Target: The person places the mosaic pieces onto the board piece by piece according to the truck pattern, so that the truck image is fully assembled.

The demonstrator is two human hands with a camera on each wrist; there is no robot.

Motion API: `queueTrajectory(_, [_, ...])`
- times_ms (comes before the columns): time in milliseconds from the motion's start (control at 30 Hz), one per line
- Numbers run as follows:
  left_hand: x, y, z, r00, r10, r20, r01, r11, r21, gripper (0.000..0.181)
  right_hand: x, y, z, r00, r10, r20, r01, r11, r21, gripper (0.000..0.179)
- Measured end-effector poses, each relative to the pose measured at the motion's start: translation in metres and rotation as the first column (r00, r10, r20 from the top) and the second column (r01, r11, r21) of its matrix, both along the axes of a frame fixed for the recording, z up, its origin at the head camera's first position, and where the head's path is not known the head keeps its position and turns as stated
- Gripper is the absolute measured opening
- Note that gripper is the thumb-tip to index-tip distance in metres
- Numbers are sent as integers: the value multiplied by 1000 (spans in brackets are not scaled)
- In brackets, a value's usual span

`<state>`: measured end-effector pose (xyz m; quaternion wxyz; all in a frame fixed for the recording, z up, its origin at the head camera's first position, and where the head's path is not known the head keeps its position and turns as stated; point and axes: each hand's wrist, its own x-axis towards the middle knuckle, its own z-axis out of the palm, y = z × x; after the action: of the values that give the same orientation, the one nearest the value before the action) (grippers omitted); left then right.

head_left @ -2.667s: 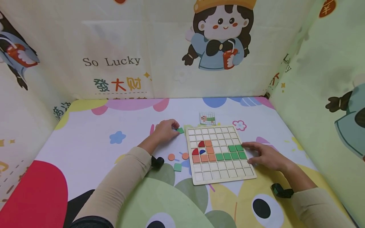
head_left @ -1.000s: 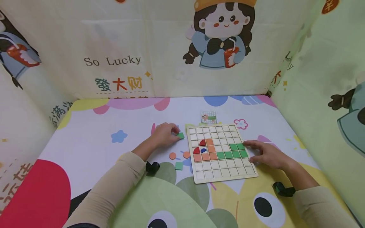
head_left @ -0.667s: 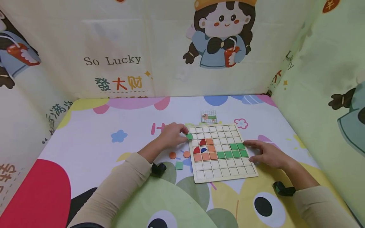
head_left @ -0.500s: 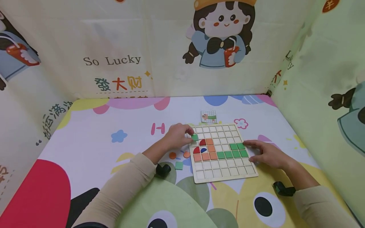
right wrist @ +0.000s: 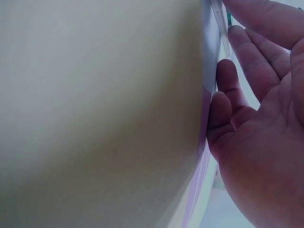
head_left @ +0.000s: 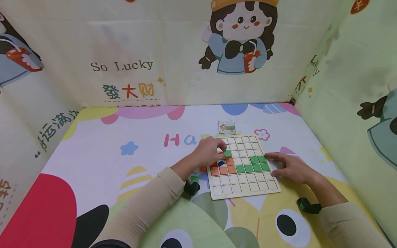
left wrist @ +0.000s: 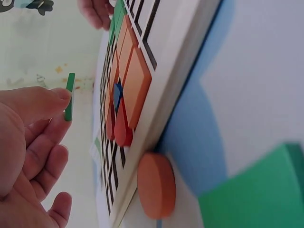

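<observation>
My left hand pinches a small green square tile between thumb and finger. In the left wrist view the tile is held on edge, apart from the board. Below it lies a wooden grid board bearing several orange squares, green squares, red quarter-round pieces and a blue-and-white piece. The hand partly covers the red pieces in the head view. My right hand rests at the board's right edge, fingers extended, thumb at the same edge.
Left of the board lie a loose green square, partly covered by the left wrist camera, and an orange round piece. A small printed picture card lies behind the board. Patterned cloth covers the table; printed curtains enclose it.
My left hand has carried the green tile rightward from beside the board to above its coloured pieces, hiding the loose orange rounds partly. My right hand has stayed at the board's edge.
</observation>
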<state>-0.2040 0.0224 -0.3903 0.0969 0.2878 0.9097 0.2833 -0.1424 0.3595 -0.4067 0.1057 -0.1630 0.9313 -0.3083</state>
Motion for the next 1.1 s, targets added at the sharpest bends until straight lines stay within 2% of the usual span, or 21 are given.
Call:
queueTrajectory(100, [1, 5, -1, 1000, 3, 5, -3, 1000, -8, 23, 0, 0, 0, 1000, -1, 1, 1, 1000, -1, 65])
queueTrajectory(400, [5, 23, -11, 999, -9, -39, 10, 1000, 8, 22, 1, 2, -1, 1000, -1, 2, 1, 1000, -5, 65])
queueTrajectory(900, [10, 50, -11, 1000, 3, -4, -4, 1000, -23, 23, 1, 1, 0, 1000, -11, 8, 11, 1000, 10, 65])
queueTrajectory(1100, [12, 58, -11, 1000, 5, -24, -6, 998, -57, 22, 0, -1, 1, 1000, -5, 25, 5, 1000, -8, 65])
